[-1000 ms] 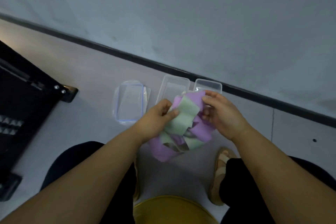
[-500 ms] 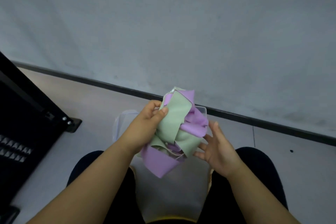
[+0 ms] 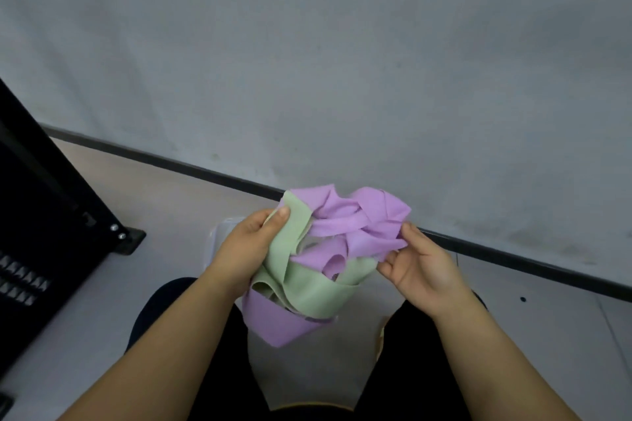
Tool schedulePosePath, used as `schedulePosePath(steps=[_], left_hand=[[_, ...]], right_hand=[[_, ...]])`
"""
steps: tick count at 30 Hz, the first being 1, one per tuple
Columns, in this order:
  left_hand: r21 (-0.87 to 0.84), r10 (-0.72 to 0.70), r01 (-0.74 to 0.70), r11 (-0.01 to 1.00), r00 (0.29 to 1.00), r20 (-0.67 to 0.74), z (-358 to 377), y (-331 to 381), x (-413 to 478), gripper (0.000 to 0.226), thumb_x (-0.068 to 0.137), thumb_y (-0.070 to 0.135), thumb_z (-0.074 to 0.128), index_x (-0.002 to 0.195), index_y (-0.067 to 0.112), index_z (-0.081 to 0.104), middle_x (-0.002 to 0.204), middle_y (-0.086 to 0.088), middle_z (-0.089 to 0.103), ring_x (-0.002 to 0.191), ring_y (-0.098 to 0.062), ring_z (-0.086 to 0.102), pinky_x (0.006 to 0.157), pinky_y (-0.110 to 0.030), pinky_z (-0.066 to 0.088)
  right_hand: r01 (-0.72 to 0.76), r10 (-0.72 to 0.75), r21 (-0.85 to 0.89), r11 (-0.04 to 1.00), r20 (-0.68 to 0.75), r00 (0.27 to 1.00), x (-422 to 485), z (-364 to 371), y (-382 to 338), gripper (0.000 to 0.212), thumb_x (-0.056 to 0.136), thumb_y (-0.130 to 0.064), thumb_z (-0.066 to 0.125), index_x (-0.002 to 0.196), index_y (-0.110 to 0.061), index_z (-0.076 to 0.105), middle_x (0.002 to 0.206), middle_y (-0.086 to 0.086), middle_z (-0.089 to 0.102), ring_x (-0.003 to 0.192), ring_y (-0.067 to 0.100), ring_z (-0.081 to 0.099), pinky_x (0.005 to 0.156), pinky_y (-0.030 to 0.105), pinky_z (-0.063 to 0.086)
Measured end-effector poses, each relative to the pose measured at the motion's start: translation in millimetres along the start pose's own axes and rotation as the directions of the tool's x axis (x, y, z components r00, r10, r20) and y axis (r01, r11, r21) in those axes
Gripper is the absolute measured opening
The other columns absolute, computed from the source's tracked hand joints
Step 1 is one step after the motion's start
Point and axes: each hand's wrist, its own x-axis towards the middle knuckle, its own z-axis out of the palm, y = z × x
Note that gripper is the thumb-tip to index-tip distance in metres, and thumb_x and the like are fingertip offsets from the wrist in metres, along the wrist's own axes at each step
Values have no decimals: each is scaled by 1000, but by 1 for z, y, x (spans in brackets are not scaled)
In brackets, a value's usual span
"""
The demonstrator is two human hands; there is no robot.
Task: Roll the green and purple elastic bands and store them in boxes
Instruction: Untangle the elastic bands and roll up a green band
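A tangled bundle of elastic bands hangs in mid-air between my hands, above my knees. The green band (image 3: 301, 287) loops through the left and lower part; the purple band (image 3: 355, 222) bunches at the upper right and also hangs below. My left hand (image 3: 246, 249) grips the green band, thumb pressed on its top edge. My right hand (image 3: 417, 267) pinches a fold of the purple band between thumb and fingers. Of the clear plastic boxes on the floor, only one corner (image 3: 219, 232) shows behind my left hand; the rest is hidden.
A black metal frame (image 3: 51, 215) with a bolted foot stands at the left on the light floor. A grey wall with a dark baseboard (image 3: 513, 256) runs across behind the hands. My dark-clad knees are at the bottom.
The view has tilted up toward the wall. The bundle has been lifted off the floor, away from the boxes. My right hand has closed onto the purple band and drawn it rightward, spreading the tangle.
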Motion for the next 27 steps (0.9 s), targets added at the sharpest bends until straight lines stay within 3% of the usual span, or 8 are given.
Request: schedulePosePath(steps=[3, 7, 10, 14, 17, 21, 24, 27], left_hand=[[-14, -14, 14, 1000, 999, -43, -1, 2, -3, 32, 94, 38, 49, 89, 11, 64, 76, 0, 65, 70, -13, 57, 64, -23, 46], [1, -3, 3, 1000, 999, -47, -2, 2, -8, 29, 95, 36, 48, 88, 12, 62, 80, -2, 67, 75, -15, 58, 71, -29, 46], [-93, -42, 42, 995, 999, 3, -6, 6, -10, 22, 95, 26, 49, 98, 7, 59, 89, -7, 68, 81, -19, 62, 74, -32, 48], [-305, -69, 82, 949, 996, 54, -4, 17, -13, 6, 93, 12, 50, 95, 10, 55, 85, -6, 67, 75, -14, 63, 70, -28, 48], [-443, -70, 70, 894, 997, 17, 4, 28, -13, 11, 92, 10, 49, 98, 8, 58, 88, -10, 67, 78, -20, 61, 73, -35, 46], [-413, 5, -28, 910, 998, -56, 15, 41, -13, 25, 87, 26, 57, 105, 8, 59, 92, -11, 66, 76, -19, 61, 71, -33, 48], [-389, 63, -104, 915, 991, -117, 18, 51, -14, 32, 77, 35, 63, 100, 12, 58, 89, -7, 67, 72, -17, 62, 69, -34, 49], [-341, 106, -186, 921, 965, -239, 14, 53, -15, 18, 83, 29, 65, 95, 18, 57, 91, -11, 66, 75, -24, 60, 76, -45, 49]], right_hand=[[17, -14, 83, 996, -37, 999, 0, 7, -2, 58, 52, -29, 86, 103, -11, 64, 95, 10, 73, 77, 20, 71, 61, 32, 58], [-2, 23, 252, 968, -80, 996, 4, 15, -3, 44, 57, -21, 77, 96, -3, 72, 97, 15, 72, 80, 24, 72, 61, 36, 59], [-3, 36, 268, 964, -120, 992, 6, 21, -2, 43, 70, -22, 63, 108, -2, 65, 97, 15, 71, 78, 22, 71, 65, 36, 59], [5, 12, 116, 993, -148, 989, 8, 29, -5, 39, 94, -36, 44, 116, -9, 63, 106, 12, 69, 84, 23, 67, 66, 33, 56], [2, -14, -75, 997, -170, 985, 7, 35, -5, 47, 85, -55, 48, 116, -22, 57, 109, 6, 68, 88, 22, 65, 66, 33, 48], [29, -69, -389, 921, -88, 994, 4, 43, -3, 45, 69, -43, 68, 104, -15, 63, 100, 6, 70, 81, 18, 66, 58, 25, 50], [44, -104, -481, 876, -98, 990, -3, 42, -3, 15, 77, -27, 67, 76, -13, 70, 82, 9, 71, 70, 17, 65, 64, 28, 52], [50, -185, -546, 836, -195, 963, -6, 35, -6, 22, 87, -24, 62, 70, -12, 69, 78, 8, 70, 67, 17, 62, 64, 28, 48]])
